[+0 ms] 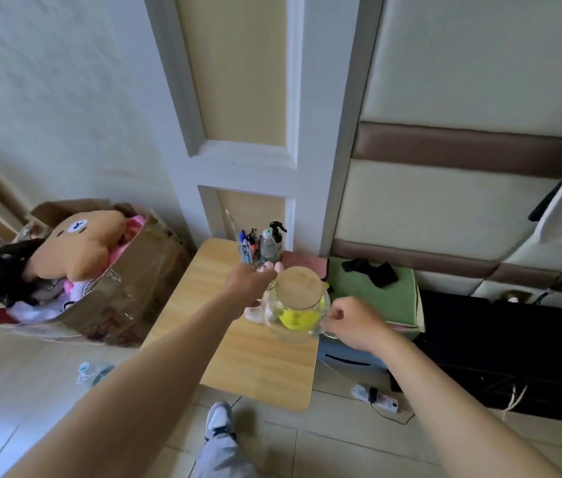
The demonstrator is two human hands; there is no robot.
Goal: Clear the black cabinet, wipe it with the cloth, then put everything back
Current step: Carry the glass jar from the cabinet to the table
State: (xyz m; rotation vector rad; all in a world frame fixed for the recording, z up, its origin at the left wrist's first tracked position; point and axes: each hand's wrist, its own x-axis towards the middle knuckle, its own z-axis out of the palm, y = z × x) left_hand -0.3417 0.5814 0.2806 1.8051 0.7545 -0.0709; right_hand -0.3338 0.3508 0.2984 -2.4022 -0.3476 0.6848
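Observation:
A clear glass jug (277,327) with a round wooden lid (298,287) hangs just above the right side of the light wooden table (238,357). My right hand (353,322) grips the jug's handle; something yellow shows through the glass. My left hand (250,288) is curled round a small clear glass item (270,298) just left of the jug, which is mostly hidden. A pink cloth (305,262) lies at the table's back right corner. The black cabinet (500,343) stands low on the right, its top dark.
A pen holder (249,248), a small bottle (268,246) and a black spray bottle (277,236) stand at the table's back edge. A green box (383,294) with a black item on it sits between table and cabinet. Left: a cardboard box with a plush toy (79,250). A power strip (376,398) lies on the floor.

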